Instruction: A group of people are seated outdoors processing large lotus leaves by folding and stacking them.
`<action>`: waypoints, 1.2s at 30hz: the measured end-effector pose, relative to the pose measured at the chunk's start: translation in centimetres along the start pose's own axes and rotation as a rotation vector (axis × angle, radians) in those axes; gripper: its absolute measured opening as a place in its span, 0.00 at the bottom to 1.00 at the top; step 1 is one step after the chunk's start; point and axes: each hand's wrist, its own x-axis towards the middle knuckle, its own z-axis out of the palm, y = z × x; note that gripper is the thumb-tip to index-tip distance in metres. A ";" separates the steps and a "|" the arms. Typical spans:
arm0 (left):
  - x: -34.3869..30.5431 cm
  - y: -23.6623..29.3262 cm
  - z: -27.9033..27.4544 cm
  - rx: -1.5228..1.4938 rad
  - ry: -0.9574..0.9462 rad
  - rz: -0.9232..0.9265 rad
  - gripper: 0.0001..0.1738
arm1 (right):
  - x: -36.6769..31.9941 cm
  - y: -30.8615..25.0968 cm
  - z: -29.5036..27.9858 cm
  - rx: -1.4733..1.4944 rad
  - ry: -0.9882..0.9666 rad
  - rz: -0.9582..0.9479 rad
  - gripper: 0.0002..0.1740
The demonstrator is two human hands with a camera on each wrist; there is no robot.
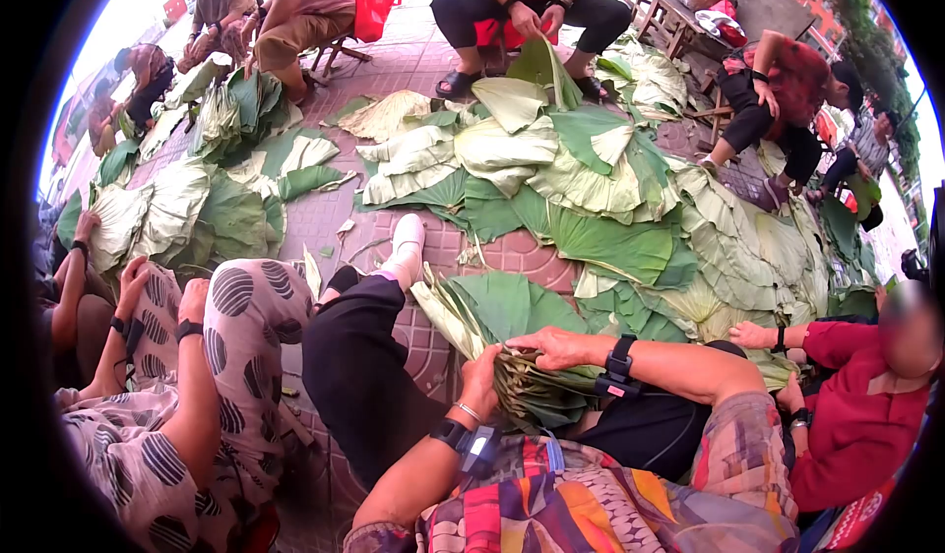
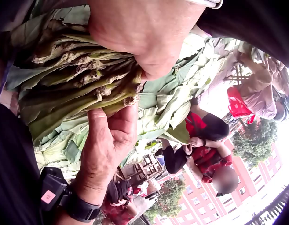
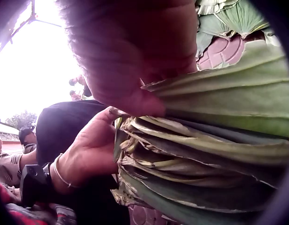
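Note:
A thick bundle of folded lotus leaves [image 1: 527, 386] lies at the person's lap, its cut stalk ends bunched toward the body. The left hand [image 1: 479, 384], with a silver bracelet on its wrist, grips the bundle's side by the stalk ends. Across from it, the right hand [image 1: 556, 347] pinches the stalk end of an upper leaf between thumb and forefinger. In the right wrist view that green leaf [image 3: 238, 89] spreads over the layered bundle [image 3: 191, 164]. The left wrist view shows brown, ragged stalk ends [image 2: 93, 77] between the two hands.
Piles of green and pale lotus leaves [image 1: 610, 228] cover the paving ahead, with another heap [image 1: 187, 209] to the left. Seated people surround them; one in a red top [image 1: 856, 396] sits close on the right, another in patterned clothes [image 1: 148, 435] close on the left.

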 end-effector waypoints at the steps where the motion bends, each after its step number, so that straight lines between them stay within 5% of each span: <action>1: 0.0 -0.1 0.0 -0.026 -0.006 0.010 0.17 | 0.0 -0.1 -0.1 -0.043 -0.007 -0.074 0.30; 4: -0.4 0.1 0.2 -0.044 0.006 0.009 0.19 | 0.1 0.5 -0.6 0.031 -0.161 -0.038 0.32; 10: -1.3 0.9 0.7 -0.059 -0.031 -0.037 0.23 | -0.4 1.5 0.0 -0.075 -0.014 -0.331 0.33; 15: -0.2 0.1 -0.1 0.005 -0.006 -0.054 0.17 | -0.6 2.2 1.1 -0.092 -0.047 -0.330 0.33; 19: -0.1 -0.6 0.0 0.064 0.126 -0.049 0.10 | -0.8 0.6 -0.6 0.072 -0.137 -0.156 0.30; 21: -0.6 -0.9 0.2 0.067 0.120 0.037 0.14 | -0.1 1.8 -2.1 0.308 -0.276 0.200 0.29; 26: -1.7 -0.6 1.2 0.130 0.087 0.099 0.15 | -0.2 12.1 -4.2 -0.332 0.203 0.355 0.28; 29: -1.6 -0.6 1.4 0.132 0.103 0.118 0.13 | -0.2 16.3 -6.3 -0.414 0.165 0.517 0.25; 31: -1.9 0.0 1.9 0.141 0.131 0.098 0.14 | 0.2 16.3 -7.3 -0.661 0.080 0.798 0.23; 36: -1.2 -0.3 1.3 0.138 0.167 0.062 0.12 | 2.0 20.9 -7.3 -0.829 0.146 0.863 0.21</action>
